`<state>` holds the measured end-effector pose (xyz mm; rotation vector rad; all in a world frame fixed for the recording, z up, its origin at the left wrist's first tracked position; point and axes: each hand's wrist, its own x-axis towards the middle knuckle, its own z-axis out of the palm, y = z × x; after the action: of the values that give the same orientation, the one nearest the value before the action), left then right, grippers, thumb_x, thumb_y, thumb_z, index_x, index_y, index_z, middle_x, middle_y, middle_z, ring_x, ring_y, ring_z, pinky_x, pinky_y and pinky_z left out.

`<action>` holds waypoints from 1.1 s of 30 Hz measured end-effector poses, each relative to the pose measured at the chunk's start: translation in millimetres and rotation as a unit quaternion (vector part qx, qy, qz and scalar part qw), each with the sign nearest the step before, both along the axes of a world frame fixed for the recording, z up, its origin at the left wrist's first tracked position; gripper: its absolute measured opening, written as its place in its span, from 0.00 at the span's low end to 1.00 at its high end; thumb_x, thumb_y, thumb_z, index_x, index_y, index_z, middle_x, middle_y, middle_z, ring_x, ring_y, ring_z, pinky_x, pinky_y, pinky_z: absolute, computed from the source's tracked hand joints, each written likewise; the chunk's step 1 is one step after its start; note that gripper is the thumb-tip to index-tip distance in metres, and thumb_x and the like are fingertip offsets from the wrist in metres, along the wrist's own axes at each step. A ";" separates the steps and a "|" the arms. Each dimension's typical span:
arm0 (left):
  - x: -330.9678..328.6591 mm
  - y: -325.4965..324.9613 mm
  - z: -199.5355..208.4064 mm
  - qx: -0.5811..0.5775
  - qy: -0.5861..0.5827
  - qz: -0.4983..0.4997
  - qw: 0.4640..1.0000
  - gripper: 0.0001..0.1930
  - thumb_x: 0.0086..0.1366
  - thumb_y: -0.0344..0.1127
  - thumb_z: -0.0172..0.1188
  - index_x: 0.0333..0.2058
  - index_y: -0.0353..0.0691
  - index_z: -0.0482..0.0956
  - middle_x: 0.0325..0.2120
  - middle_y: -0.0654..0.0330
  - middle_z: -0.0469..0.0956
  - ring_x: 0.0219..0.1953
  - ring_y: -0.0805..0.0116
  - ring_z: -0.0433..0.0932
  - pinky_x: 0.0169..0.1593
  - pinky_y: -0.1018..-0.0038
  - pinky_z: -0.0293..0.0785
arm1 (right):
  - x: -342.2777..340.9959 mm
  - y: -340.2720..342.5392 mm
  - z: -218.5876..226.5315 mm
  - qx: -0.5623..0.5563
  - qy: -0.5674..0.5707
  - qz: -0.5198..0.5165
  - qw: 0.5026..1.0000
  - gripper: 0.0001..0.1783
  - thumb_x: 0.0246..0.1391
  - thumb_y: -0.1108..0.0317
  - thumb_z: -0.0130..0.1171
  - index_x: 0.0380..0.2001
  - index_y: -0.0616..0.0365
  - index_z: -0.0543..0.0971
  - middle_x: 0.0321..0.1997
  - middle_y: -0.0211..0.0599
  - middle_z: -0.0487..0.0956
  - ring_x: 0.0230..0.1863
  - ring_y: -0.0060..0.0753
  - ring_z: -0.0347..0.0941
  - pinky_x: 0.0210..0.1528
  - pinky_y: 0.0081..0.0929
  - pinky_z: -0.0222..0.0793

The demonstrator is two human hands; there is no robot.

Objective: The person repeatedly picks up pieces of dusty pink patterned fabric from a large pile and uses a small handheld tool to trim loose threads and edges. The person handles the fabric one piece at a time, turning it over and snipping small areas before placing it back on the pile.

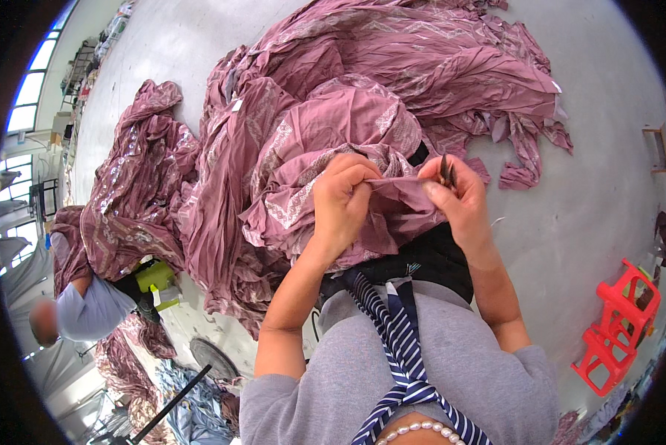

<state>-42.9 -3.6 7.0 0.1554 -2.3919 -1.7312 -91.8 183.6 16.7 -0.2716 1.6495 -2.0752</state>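
A large dusty-pink cloth (296, 148) with pale woven patterns lies heaped over my lap and the floor ahead. My left hand (340, 200) is closed, pinching the cloth's edge between thumb and fingers. My right hand (463, 194) is closed too, gripping the same edge a short way to the right, so a strip is stretched between the hands. In that right hand sits a small dark pair of what look like thread snips (446, 170), blades pointing up and away from me. Their handles are mostly hidden by my fingers.
To the left, a person in a light blue top (96, 308) sits by another part of the pink cloth, near a lime-green object (157, 283). Red plastic stools (618, 326) lie at right. A black pole (173, 403) and round base stand at lower left, beside bluish fabric (196, 404).
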 end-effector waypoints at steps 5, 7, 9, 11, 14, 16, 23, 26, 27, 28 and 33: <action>2.6 1.8 -2.3 0.416 -0.151 -0.034 0.896 0.10 0.50 0.24 0.45 0.26 0.31 0.77 0.23 0.64 0.76 0.27 0.80 0.72 0.31 0.84 0.65 | -18.7 4.4 -6.0 -0.015 -0.023 -0.003 1.000 0.09 0.54 0.73 0.53 0.39 0.61 0.75 0.28 0.17 0.71 0.24 0.04 0.59 0.25 0.08 0.50; 0.7 -1.0 -2.4 0.442 -0.154 -0.052 0.882 0.10 0.49 0.25 0.45 0.27 0.31 0.77 0.23 0.64 0.76 0.27 0.80 0.71 0.33 0.85 0.65 | -21.3 3.7 -8.2 -0.025 -0.027 -0.015 0.999 0.10 0.54 0.73 0.53 0.40 0.61 0.75 0.28 0.17 0.71 0.24 0.04 0.59 0.25 0.07 0.51; -1.1 -1.7 2.9 0.464 -0.157 -0.057 0.870 0.11 0.50 0.26 0.46 0.29 0.31 0.76 0.24 0.65 0.75 0.27 0.80 0.70 0.34 0.85 0.65 | -22.9 4.0 -9.8 -0.027 -0.023 -0.008 0.999 0.10 0.54 0.73 0.53 0.41 0.60 0.75 0.28 0.17 0.71 0.24 0.05 0.60 0.26 0.07 0.52; -0.5 -2.3 7.3 0.474 -0.180 -0.051 0.860 0.09 0.54 0.27 0.49 0.31 0.32 0.76 0.26 0.66 0.75 0.28 0.81 0.70 0.35 0.85 0.65 | -23.4 4.1 -9.7 -0.020 -0.018 -0.003 1.000 0.10 0.54 0.73 0.53 0.41 0.60 0.75 0.29 0.17 0.71 0.25 0.05 0.60 0.27 0.07 0.54; 2.7 -1.9 3.1 0.466 -0.173 -0.038 0.867 0.08 0.61 0.31 0.52 0.33 0.33 0.76 0.27 0.68 0.75 0.29 0.82 0.69 0.36 0.86 0.64 | -23.3 3.2 -9.6 0.016 0.017 -0.002 1.000 0.10 0.55 0.73 0.54 0.41 0.60 0.74 0.29 0.19 0.71 0.26 0.06 0.61 0.28 0.09 0.56; 3.2 1.1 4.2 0.464 -0.160 -0.029 0.870 0.08 0.64 0.33 0.53 0.34 0.34 0.77 0.28 0.70 0.74 0.30 0.84 0.68 0.36 0.86 0.63 | -24.2 2.1 -17.4 0.053 0.075 -0.003 0.996 0.10 0.55 0.73 0.55 0.41 0.61 0.73 0.29 0.21 0.72 0.26 0.07 0.62 0.27 0.10 0.57; 2.5 7.1 7.7 0.371 -0.119 -0.027 0.921 0.11 0.67 0.36 0.53 0.36 0.33 0.78 0.27 0.74 0.70 0.30 0.87 0.63 0.35 0.88 0.59 | -21.2 18.8 24.9 0.247 0.363 -0.026 0.898 0.13 0.54 0.69 0.59 0.41 0.62 0.72 0.30 0.32 0.76 0.29 0.20 0.72 0.34 0.18 0.69; 1.2 9.2 9.3 0.346 -0.112 -0.041 0.931 0.11 0.67 0.36 0.53 0.36 0.33 0.77 0.27 0.75 0.70 0.30 0.87 0.62 0.34 0.88 0.58 | -17.0 21.1 27.3 0.242 0.363 -0.002 0.900 0.13 0.50 0.67 0.62 0.37 0.59 0.73 0.26 0.35 0.74 0.24 0.29 0.72 0.27 0.23 0.69; 1.1 9.5 9.6 0.340 -0.112 -0.043 0.933 0.12 0.67 0.37 0.53 0.36 0.33 0.77 0.27 0.75 0.70 0.30 0.87 0.62 0.34 0.88 0.58 | -17.0 21.0 29.0 0.248 0.367 0.010 0.897 0.13 0.50 0.66 0.63 0.36 0.58 0.73 0.25 0.35 0.74 0.23 0.32 0.72 0.26 0.25 0.69; 0.8 10.6 11.1 0.341 -0.117 -0.041 0.932 0.12 0.67 0.37 0.52 0.36 0.33 0.77 0.27 0.75 0.70 0.29 0.87 0.62 0.33 0.88 0.58 | -17.1 21.2 28.2 0.241 0.385 0.009 0.891 0.14 0.48 0.65 0.64 0.35 0.59 0.73 0.23 0.35 0.73 0.22 0.33 0.71 0.24 0.27 0.67; 0.5 13.3 15.1 0.336 -0.126 -0.049 0.932 0.12 0.68 0.37 0.52 0.35 0.33 0.77 0.26 0.76 0.67 0.28 0.87 0.60 0.32 0.88 0.55 | -18.4 22.0 26.1 0.247 0.420 0.012 0.873 0.15 0.46 0.64 0.65 0.34 0.58 0.73 0.25 0.34 0.74 0.23 0.34 0.71 0.24 0.28 0.66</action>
<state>-42.4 9.7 22.2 0.3739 -1.8618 -2.6559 -110.1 205.6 42.8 -1.1195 2.5648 -1.4818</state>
